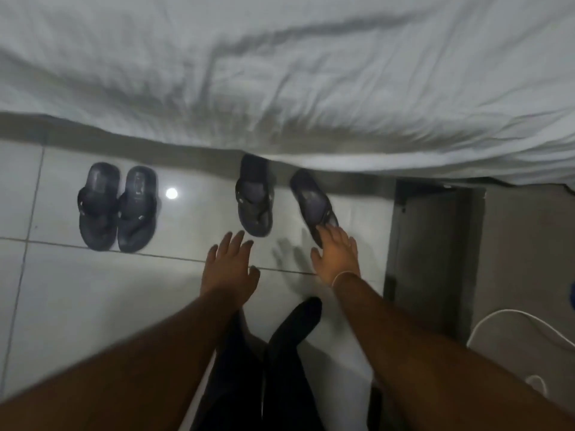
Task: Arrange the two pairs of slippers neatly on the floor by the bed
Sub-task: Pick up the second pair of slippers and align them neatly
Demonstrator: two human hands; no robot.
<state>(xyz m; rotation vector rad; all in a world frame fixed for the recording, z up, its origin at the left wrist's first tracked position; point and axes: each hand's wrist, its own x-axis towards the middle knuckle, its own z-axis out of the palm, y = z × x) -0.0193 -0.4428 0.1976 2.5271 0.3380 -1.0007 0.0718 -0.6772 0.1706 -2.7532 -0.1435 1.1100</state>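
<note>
A: Where are the slippers?

B: All four are on the floor [93, 290] by the bed [280, 73]. One pair [116, 206] is at the middle left of the frame. Those two lie side by side, touching, both pointing the same way. They look neat already.

A: And the other pair?

B: In the middle of the frame. The straight slipper [253, 203] has its far end tucked a little under the hanging bed sheet. The tilted slipper [314, 203] is just to the right of it. It leans at a slant, and there is a gap between the two.

A: What are the hands doing?

B: The right hand [337, 253] has its fingers on the near end of the tilted slipper. The grip is loose, fingers spread flat, touching and not clenched. I think it rests there so it can turn that slipper straight.

A: And the left one?

B: The left hand [231, 265] hangs open just below the straight slipper, holding nothing. Its fingers are spread. It may be ready to keep that slipper in place.

A: What is left to do?

B: I think only the tilted one needs to swing round and slide close to its mate.
</note>
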